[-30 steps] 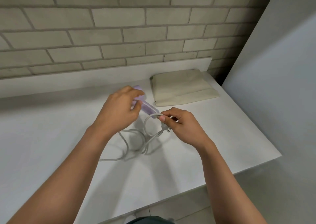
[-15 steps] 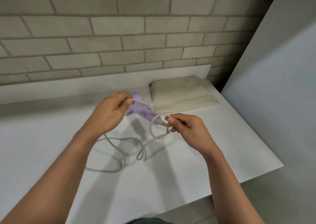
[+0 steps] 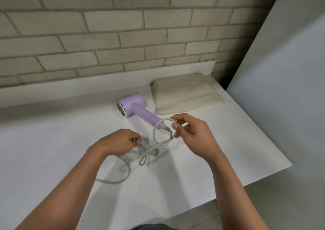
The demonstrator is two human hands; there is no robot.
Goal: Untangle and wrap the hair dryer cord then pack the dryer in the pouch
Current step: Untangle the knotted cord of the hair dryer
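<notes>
Lilac plastic hair dryer (image 3: 135,109) lay on its side on the white worktop (image 3: 52,141), untouched, its grey cord (image 3: 162,142) looping off the handle end. The right hand (image 3: 192,135) pinched that loop between thumb and forefinger, other fingers loosely curled. At its nine o'clock, the left hand (image 3: 119,144) was closed around a lower stretch of cord, slack curling away toward six o'clock. A flat cream fabric pouch (image 3: 184,93) lay at the dryer's two o'clock, just beside it.

A white matte countertop (image 3: 52,141) carries a lilac plastic hair dryer (image 3: 136,108), its grey tangled cord (image 3: 123,178), and a cream fabric pouch (image 3: 184,94) beyond the right hand's (image 3: 195,138) grip.
</notes>
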